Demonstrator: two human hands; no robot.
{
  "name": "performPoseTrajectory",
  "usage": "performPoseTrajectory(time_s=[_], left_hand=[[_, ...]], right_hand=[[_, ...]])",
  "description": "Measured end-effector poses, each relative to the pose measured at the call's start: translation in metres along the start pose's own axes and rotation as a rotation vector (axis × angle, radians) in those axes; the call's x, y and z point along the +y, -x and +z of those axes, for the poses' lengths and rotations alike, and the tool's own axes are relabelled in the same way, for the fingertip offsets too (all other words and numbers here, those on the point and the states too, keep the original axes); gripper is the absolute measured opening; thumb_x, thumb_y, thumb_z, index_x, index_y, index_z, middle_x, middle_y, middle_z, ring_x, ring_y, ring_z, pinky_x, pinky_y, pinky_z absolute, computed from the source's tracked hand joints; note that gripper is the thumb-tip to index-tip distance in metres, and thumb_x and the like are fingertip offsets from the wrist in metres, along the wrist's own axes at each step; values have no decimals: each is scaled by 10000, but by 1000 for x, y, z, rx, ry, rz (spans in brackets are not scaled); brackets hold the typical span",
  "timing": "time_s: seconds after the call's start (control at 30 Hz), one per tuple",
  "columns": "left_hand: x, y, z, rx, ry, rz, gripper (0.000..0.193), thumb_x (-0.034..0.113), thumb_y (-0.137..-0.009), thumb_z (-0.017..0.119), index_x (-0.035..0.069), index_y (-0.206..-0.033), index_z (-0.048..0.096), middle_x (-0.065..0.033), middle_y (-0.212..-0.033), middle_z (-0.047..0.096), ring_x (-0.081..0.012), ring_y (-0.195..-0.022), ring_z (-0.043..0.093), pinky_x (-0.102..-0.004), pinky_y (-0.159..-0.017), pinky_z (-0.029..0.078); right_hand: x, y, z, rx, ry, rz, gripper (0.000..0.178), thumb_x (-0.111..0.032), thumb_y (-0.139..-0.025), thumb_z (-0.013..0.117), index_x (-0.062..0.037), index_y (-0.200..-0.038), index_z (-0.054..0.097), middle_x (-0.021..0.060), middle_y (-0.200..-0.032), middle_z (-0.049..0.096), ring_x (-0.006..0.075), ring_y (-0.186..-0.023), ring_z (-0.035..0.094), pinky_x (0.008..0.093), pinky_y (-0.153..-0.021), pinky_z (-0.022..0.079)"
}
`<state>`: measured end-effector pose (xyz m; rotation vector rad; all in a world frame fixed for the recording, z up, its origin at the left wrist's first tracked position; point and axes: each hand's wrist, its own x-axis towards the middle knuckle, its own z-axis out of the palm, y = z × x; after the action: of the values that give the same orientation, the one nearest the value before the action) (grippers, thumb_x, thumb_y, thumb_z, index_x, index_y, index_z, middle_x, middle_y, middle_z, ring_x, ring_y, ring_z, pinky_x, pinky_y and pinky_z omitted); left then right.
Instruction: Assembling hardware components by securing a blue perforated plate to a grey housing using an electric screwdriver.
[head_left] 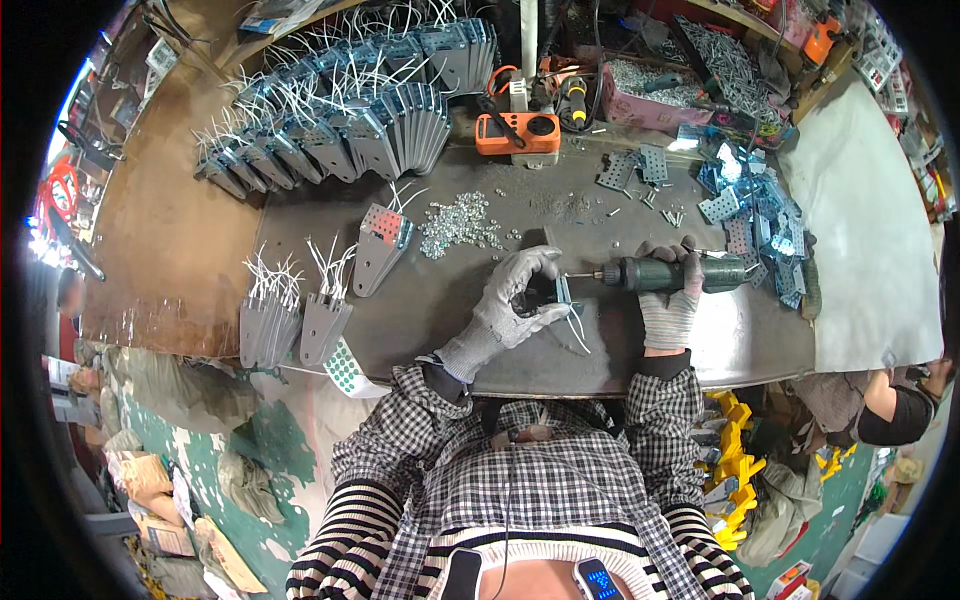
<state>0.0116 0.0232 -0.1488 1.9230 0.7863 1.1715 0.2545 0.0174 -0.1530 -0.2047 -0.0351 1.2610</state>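
Note:
My left hand point(503, 308), in a grey glove, pinches a small bluish metal part point(564, 291) on edge, with white wires trailing from it toward me. My right hand point(672, 300), gloved too, is wrapped round a dark green electric screwdriver point(640, 274). The driver lies level, and its bit points left at the part; whether the tip touches a screw I cannot tell. Left of my hands, a grey tapered bracket with a perforated plate point(382, 238) lies on the metal table. Beside it is a pile of small silvery nuts point(460, 224).
Rows of grey brackets with white wires point(375, 135) fill the far left; smaller stacks point(270, 325) stand at the near left. An orange power strip point(518, 134) sits at the back. Blue perforated plates point(765, 220) heap up on the right, near a pink box of screws point(655, 85).

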Motion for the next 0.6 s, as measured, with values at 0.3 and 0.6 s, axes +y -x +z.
performPoseTrajectory(time_s=[0.3,0.6], left_hand=[[-9,-13,-5,-57,310,-45,558,111,-745,815,68,-1243,567,-96,-1254,573,-213,-1241,504,-370,-1062,396],[-22,-16,-59,58,8,-557,278,74,-864,695,129,-1133,655,-36,-1096,681,-154,-1026,635,-294,-863,518]], right_hand=[[4,-4,-7,81,-62,17,398,-53,-834,714,-62,-1180,518,19,-874,547,176,-817,569,527,-1061,381],[7,2,-11,45,-87,19,404,-67,-824,737,-86,-1174,537,11,-875,527,172,-840,545,528,-1040,394]])
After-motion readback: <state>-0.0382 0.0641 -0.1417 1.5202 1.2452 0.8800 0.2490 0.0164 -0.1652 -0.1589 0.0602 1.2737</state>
